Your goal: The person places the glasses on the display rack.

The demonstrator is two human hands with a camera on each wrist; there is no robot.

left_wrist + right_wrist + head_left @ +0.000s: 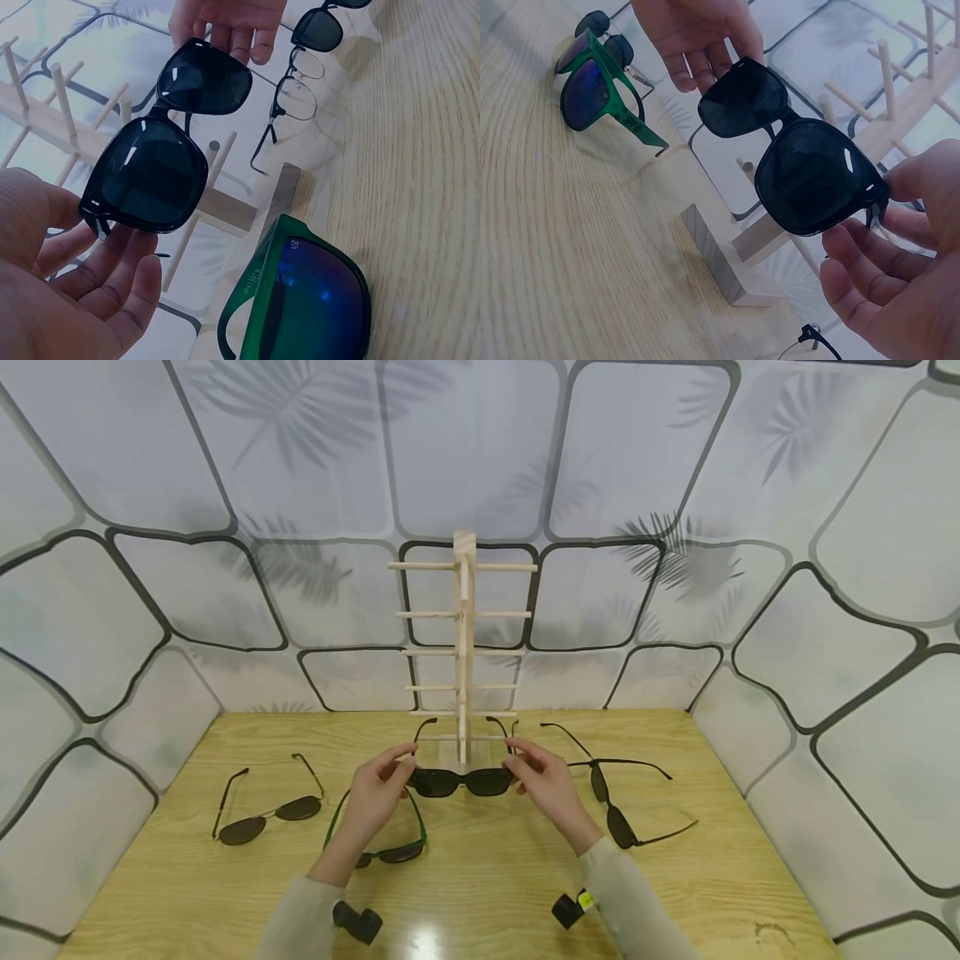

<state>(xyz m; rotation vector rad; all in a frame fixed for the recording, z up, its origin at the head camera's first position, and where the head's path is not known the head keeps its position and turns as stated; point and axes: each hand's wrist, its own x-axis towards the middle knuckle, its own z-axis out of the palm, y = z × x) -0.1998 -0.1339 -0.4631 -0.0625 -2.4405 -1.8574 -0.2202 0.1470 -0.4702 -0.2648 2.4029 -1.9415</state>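
Observation:
Both hands hold one pair of black sunglasses (462,782) by its two ends, lenses toward me, arms pointing away. My left hand (377,793) pinches the left hinge; my right hand (550,783) pinches the right one. In the wrist views the dark lenses (154,172) show between the hands. Directly behind is a wooden display rack (464,635), an upright post with several crosswise pegs. The sunglasses are in front of its lowest peg, their arms reaching either side of the post; whether they touch the peg, I cannot tell. Green-framed sunglasses (405,852) lie below my left hand.
Thin-framed aviator sunglasses (258,822) lie on the wooden table (480,893) at the left. To the right are black sunglasses (617,818) and clear-lensed glasses (296,97), partly overlapped in the head view. Patterned panels (315,468) enclose the back and sides.

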